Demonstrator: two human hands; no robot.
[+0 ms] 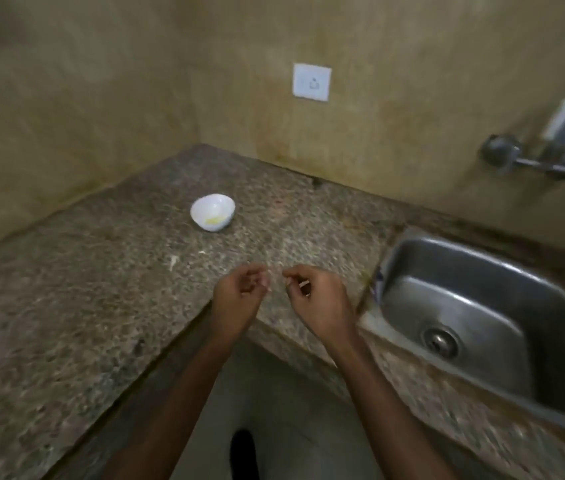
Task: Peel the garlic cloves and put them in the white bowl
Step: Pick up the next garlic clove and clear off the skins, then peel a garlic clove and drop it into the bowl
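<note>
Here I see the right hand [315, 303] pinching a pale sliver [304, 283]; the curled left hand's [239, 296] grip I cannot tell; white bowl [204, 202] beyond.

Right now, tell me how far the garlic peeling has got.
Done: the white bowl holds a few pale yellow bits, probably peeled garlic. In hand: the right hand pinches a small pale piece, the left hand curled beside it; blur hides more. Left: that piece is not yet in the bowl.
</note>
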